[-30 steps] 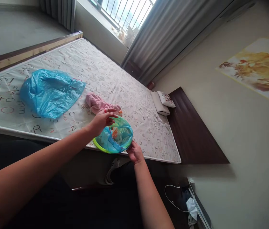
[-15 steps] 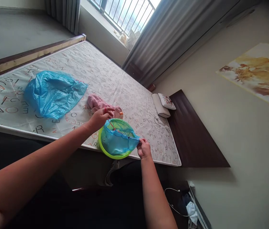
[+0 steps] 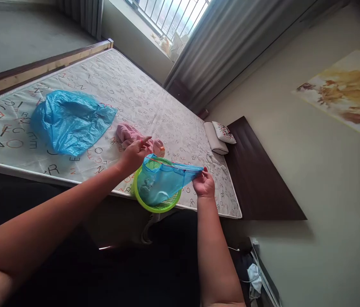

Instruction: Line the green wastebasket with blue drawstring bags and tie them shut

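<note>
A thin blue plastic bag with a red drawstring along its mouth lies inside a green mesh basket at the mattress edge. My right hand is closed on one corner of the bag and holds it stretched out past the rim. At the opposite side of the mouth, my left hand pinches the drawstring edge, with its index finger pointing outward. Just beyond that hand is a crumpled pink cloth with an orange tag. Another blue plastic bag, puffed up, rests farther left.
The letter-printed mattress spreads ahead, with pillows by the dark headboard. A wooden bed rail borders the far left. Cables and a white cloth lie at lower right. Grey curtains flank the barred window.
My right hand has moved right and slightly up, pulling the bag's mouth taut and partly out of the basket. My left hand has shifted slightly left.
</note>
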`<state>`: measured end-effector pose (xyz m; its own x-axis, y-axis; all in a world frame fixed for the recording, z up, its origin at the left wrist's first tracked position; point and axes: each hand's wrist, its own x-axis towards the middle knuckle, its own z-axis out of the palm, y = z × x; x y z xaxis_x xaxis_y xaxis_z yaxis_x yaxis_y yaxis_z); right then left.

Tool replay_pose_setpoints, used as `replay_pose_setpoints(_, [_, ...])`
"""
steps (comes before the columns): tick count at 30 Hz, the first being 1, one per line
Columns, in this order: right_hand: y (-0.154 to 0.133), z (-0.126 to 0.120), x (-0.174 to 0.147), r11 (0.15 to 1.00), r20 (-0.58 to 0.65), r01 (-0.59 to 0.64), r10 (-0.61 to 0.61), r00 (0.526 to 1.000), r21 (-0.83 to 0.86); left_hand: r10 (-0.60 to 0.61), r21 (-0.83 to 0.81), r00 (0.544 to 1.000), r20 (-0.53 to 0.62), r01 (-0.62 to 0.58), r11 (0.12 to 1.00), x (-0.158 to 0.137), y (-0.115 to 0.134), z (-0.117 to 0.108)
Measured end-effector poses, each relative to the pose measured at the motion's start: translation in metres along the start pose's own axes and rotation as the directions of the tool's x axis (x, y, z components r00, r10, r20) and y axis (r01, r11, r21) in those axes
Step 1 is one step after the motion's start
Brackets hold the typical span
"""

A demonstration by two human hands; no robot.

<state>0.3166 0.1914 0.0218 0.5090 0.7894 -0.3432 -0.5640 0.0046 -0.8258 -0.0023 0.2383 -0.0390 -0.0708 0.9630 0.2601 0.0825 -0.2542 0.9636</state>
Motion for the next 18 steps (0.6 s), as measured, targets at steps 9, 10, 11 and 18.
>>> replay_pose_setpoints(9, [-0.017, 0.011, -0.021, 0.907, 0.081, -0.270, 0.311, 0.947, -0.324, 0.128, -0.118, 0.991, -0.046, -0.132, 0.984, 0.005, 0.010, 0.011])
replay_pose_setpoints(10, [-0.018, 0.011, -0.022, 0.924, 0.060, -0.196, 0.227, 0.972, -0.330, 0.118, -0.150, 0.992, -0.050, -0.124, 0.981, 0.004, 0.014, 0.011])
replay_pose_setpoints(11, [-0.020, 0.011, -0.023, 0.938, 0.034, -0.100, 0.118, 0.992, -0.331, 0.105, -0.184, 0.993, -0.052, -0.113, 0.976, 0.004, 0.019, 0.010])
replay_pose_setpoints(18, [-0.045, 0.014, -0.047, 0.842, -0.013, 0.506, -0.517, 0.856, -0.188, 0.009, -0.457, 0.998, -0.059, -0.035, 0.889, 0.000, 0.066, 0.007])
